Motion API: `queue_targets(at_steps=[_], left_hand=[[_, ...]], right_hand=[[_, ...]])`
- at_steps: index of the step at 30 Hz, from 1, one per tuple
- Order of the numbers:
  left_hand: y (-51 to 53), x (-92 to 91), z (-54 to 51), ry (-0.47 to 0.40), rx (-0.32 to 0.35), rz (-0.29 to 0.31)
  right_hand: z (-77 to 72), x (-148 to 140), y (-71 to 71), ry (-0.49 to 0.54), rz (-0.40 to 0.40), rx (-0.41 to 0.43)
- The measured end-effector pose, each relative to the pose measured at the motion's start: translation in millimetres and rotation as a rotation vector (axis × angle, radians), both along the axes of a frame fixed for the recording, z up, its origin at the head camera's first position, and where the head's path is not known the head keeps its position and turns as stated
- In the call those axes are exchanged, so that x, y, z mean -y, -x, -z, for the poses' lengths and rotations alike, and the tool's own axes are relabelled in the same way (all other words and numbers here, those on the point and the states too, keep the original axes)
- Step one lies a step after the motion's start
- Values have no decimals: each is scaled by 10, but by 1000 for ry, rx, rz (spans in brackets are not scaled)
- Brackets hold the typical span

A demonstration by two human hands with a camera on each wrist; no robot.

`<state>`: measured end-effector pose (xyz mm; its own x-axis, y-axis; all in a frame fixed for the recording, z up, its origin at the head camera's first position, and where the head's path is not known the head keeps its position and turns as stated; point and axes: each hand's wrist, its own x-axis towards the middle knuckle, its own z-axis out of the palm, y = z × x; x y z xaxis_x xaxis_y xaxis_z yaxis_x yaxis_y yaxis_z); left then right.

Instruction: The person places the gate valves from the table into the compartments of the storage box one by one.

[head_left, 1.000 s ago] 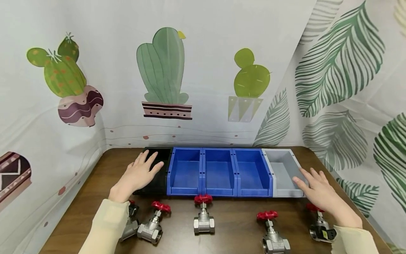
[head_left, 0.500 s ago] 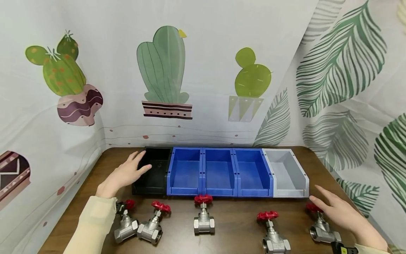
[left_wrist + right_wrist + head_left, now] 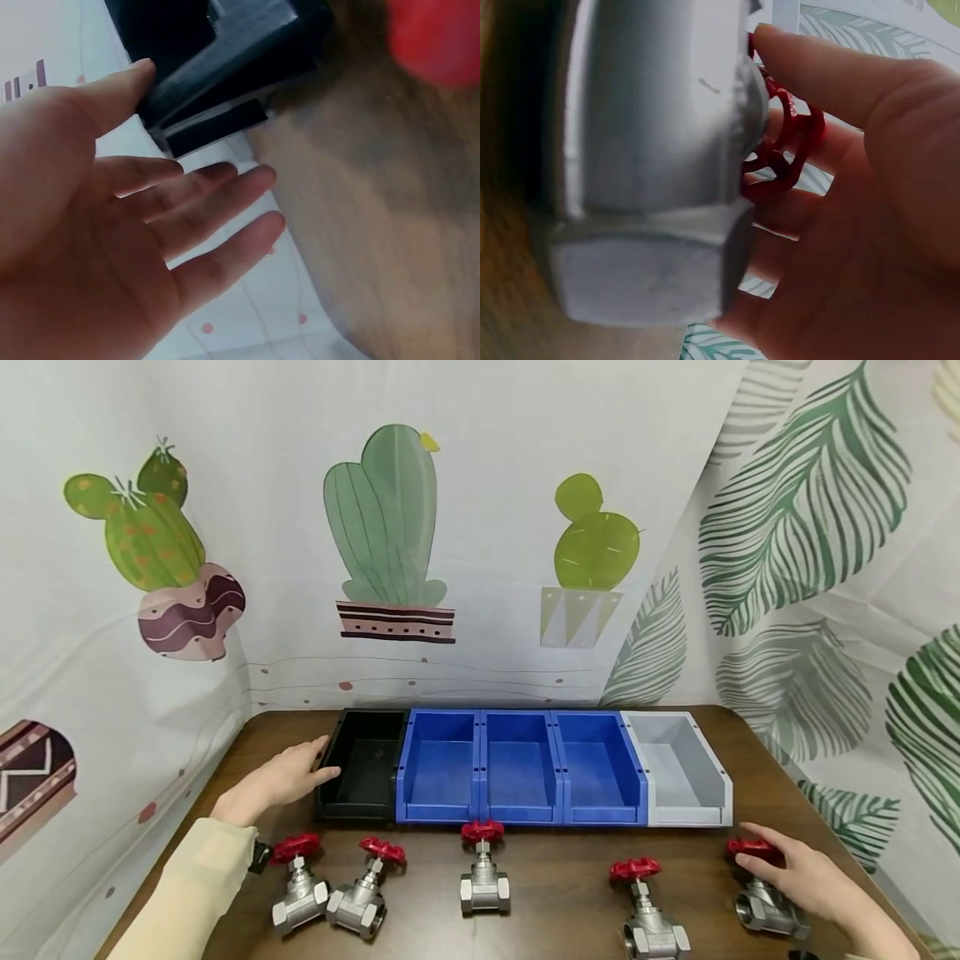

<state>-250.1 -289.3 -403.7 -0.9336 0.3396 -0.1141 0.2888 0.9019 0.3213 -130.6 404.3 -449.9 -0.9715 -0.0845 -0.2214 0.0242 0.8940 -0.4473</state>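
My left hand [image 3: 276, 781] hovers at the left side of the black bin [image 3: 356, 811], fingers loosely extended. In the left wrist view the thumb lies near the bin's corner, and nothing is between the fingers. My right hand [image 3: 810, 875] is around the red handwheel [image 3: 802, 139] of the rightmost metal valve [image 3: 763, 910], with thumb on one side and fingers on the other. Its fingers look relaxed; whether they touch the wheel cannot be told. Two valves lie close together at the left, a tilted one [image 3: 358, 897] and the leftmost one [image 3: 300, 893].
Three blue bins [image 3: 521, 814] and a grey bin [image 3: 686, 816] continue the row from the black one at the back of the wooden table [image 3: 555, 893]. One valve [image 3: 483, 889] stands at the middle front, another [image 3: 651, 927] to its right. A printed curtain [image 3: 495, 527] hangs behind.
My left hand has moved left and down, from over the black bin to its side. My right hand has come down from over the grey bin to the rightmost valve's handwheel.
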Motion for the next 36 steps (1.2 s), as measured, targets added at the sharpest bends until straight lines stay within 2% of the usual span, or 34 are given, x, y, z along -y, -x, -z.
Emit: queue_targets(at_steps=[3,7,10,14,18,23,29,36], left_hand=[[51,28,48,-20,8,8],[141,122,115,-94,18,27],[177,224,140,-179,79,24],[158,285,164,-271,176,-13],[174,268,196,-332,201,-13],[205,270,226,-359,204,-8],[234,295,275,-365,159,-3],[228,305,360,-443,121,35]], right_hand=[[26,-8,-15,-2,-10,-40],[37,-21,-26,7,-10,-63],[41,-19,-31,26,-2,-60],[57,-11,-32,23,7,-69],[68,-25,-43,3,17,-76],[78,-19,-76,18,20,-69],[74,2,-89,97,35,-62],[64,26,-94,153,58,-46]])
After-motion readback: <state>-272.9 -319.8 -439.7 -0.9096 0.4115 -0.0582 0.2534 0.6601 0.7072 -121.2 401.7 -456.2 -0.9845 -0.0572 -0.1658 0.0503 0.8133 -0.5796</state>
